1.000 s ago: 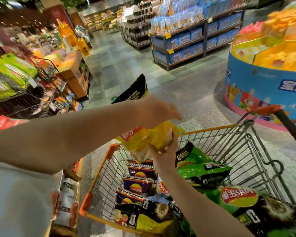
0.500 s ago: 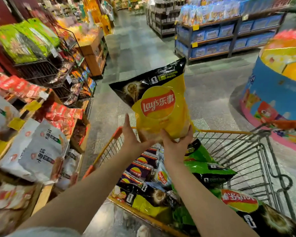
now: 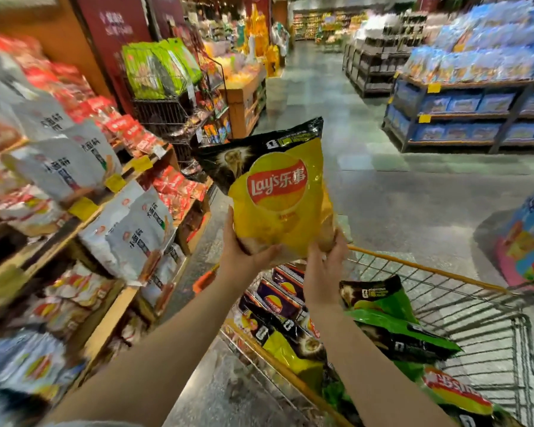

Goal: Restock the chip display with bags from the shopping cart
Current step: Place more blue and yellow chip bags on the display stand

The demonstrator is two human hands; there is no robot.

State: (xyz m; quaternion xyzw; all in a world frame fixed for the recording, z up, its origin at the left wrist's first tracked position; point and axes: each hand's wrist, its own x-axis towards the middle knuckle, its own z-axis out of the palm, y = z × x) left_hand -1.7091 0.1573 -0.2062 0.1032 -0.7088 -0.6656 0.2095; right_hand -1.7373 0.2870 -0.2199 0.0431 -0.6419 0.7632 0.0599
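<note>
A yellow chip bag is held upright in the air above the near-left corner of the shopping cart, between the cart and the chip display on the left. Its body is glossy yellow, its top band is black with a pale printed picture, and a round red logo reading "Lay's" with Chinese characters sits in the middle of its front. The left hand cups the bag's lower left corner, thumb on the front and fingers curled under it. The right hand grips the lower right corner, fingers wrapped behind. Below them, the cart holds more bags: green ones, purple ones and another yellow-and-black one.
</note>
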